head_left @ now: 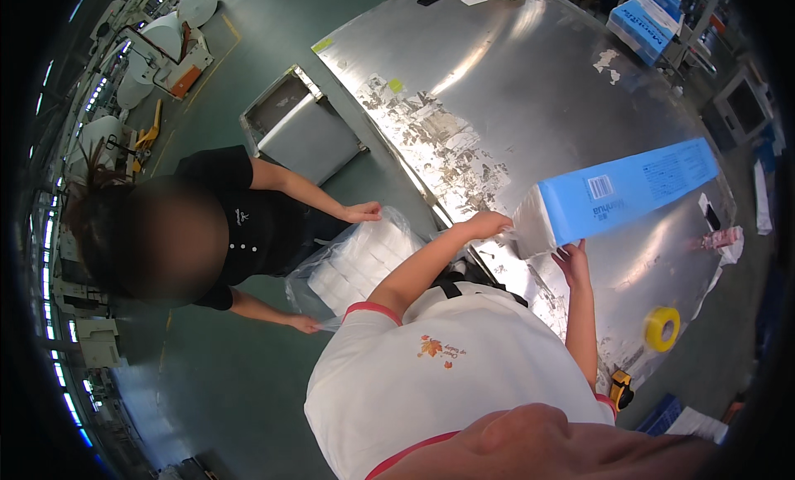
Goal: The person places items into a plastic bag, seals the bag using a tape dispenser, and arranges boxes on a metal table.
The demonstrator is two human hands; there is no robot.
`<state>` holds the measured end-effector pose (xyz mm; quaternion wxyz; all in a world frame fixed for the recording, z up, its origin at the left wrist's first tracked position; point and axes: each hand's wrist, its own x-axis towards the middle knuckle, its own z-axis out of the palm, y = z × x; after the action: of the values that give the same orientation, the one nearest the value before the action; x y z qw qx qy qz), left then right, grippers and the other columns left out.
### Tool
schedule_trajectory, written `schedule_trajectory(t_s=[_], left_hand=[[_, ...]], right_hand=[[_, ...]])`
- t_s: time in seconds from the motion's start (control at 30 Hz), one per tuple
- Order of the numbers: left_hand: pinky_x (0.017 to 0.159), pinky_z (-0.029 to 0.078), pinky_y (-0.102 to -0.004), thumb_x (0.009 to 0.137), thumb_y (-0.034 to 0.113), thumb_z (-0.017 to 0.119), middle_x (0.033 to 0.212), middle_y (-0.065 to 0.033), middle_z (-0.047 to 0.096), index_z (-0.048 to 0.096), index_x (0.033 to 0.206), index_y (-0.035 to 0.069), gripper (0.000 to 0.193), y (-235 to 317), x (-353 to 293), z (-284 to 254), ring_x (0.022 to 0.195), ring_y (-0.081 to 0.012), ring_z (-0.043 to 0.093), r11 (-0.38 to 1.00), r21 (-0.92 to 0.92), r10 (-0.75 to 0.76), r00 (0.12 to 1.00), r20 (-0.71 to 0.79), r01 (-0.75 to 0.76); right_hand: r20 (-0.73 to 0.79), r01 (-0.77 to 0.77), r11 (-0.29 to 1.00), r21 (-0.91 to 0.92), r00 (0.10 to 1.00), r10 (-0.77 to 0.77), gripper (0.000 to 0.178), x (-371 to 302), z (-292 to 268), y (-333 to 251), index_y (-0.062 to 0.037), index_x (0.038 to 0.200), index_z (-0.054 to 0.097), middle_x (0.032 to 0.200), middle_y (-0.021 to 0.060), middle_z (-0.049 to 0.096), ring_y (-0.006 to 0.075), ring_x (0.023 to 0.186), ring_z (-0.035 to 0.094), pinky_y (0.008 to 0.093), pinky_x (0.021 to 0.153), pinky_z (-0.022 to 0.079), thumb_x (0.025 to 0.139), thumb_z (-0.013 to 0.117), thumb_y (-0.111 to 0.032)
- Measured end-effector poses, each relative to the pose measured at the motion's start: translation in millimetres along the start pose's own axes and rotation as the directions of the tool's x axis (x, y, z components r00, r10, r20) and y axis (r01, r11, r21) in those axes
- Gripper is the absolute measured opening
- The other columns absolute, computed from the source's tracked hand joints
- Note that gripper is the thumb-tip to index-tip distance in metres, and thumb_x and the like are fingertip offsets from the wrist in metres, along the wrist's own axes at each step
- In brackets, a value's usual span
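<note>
Left hand (489, 224) at the near end of a long blue pack (625, 190), fingers curled in against the edge of that end; whether they pinch the wrap or only press on it, cannot tell. Right hand (573, 263) below the same end, palm up, fingers loosely spread and partly bent, fingertips at the pack's lower edge, nothing closed in the grip. Pack is over the near part of the metal table (538, 82), slanting away to the right; whether its whole length rests on the metal, cannot tell. Its printed blue wrap gives way at the near end to see-through film over white contents (535, 224). To the left, a co-worker in black holds a clear plastic bag (300, 291) with both hands, one at each side; in it, white bundles (364, 269) in rows. Beyond, an open-topped metal bin (310, 140) on the green floor; contents too dim to make out. On the table: torn paper scraps (439, 132) along the left edge, a roll of yellow tape (673, 327) near the right edge. At upper right, another blue-and-white package (642, 31).
</note>
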<state>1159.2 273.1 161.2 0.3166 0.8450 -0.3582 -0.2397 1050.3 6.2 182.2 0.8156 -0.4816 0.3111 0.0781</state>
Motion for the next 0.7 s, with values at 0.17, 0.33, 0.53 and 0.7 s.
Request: schedule_trajectory(t_s=[0.17, 0.33, 0.53, 0.7], left_hand=[[0.072, 0.045, -0.0398, 0.084, 0.021, 0.047, 0.089, -0.0098, 0.061, 0.059, 0.096, 0.016, 0.018, -40.5, 8.4, -32.0, 0.085, -0.0297, 0.057, 0.999, 0.029, -0.029, 0.989, -0.148, 0.034], [0.069, 0.045, -0.0366, 0.086, 0.029, 0.049, 0.084, -0.0097, 0.062, 0.061, 0.096, 0.015, 0.021, -51.0, 5.7, -34.5, 0.081, -0.0287, 0.058, 0.978, 0.05, -0.181, 0.945, -0.271, 0.202], [0.086, 0.04, -0.0419, 0.081, 0.024, 0.057, 0.114, -0.0175, 0.05, 0.045, 0.119, 0.005, 0.045, -23.5, -77.9, 15.1, 0.105, -0.0329, 0.048, 0.939, -0.05, -0.299, 0.739, -0.603, 0.34], [0.098, 0.028, -0.0476, 0.069, 0.015, 0.065, 0.132, -0.022, 0.031, 0.038, 0.124, 0.003, 0.062, -7.4, -227.1, 66.3, 0.121, -0.0395, 0.031, 0.659, -0.1, -0.423, 0.257, -0.869, 0.746]], right_hand=[[0.125, -0.056, 0.998, -0.035, 0.99, 0.06, 0.076, 23.2, 40.8, -11.8, -0.0206, 0.133, 0.003, 0.112, 0.0116, 0.043, 0.0276, 0.098, 0.048, 0.0466, 0.085, 0.044, 0.077, 0.052, -0.004], [0.167, -0.055, 0.996, -0.063, 0.984, 0.065, 0.091, 30.4, 45.7, -3.1, -0.0137, 0.137, -0.018, 0.124, 0.0148, 0.038, 0.0323, 0.112, 0.046, 0.0436, 0.09, 0.042, 0.08, 0.052, -0.007], [0.23, -0.213, 0.973, -0.094, 0.946, 0.229, 0.054, 17.3, 2.3, 51.1, -0.0046, 0.135, 0.026, 0.128, 0.0151, 0.043, 0.0239, 0.107, 0.052, 0.0317, 0.085, 0.045, 0.085, 0.047, -0.013], [0.332, -0.458, 0.873, -0.167, 0.808, 0.487, 0.039, 5.0, -12.9, 85.9, -0.0013, 0.122, 0.043, 0.114, 0.0134, 0.056, 0.0209, 0.096, 0.059, 0.0244, 0.075, 0.05, 0.087, 0.048, -0.017]])
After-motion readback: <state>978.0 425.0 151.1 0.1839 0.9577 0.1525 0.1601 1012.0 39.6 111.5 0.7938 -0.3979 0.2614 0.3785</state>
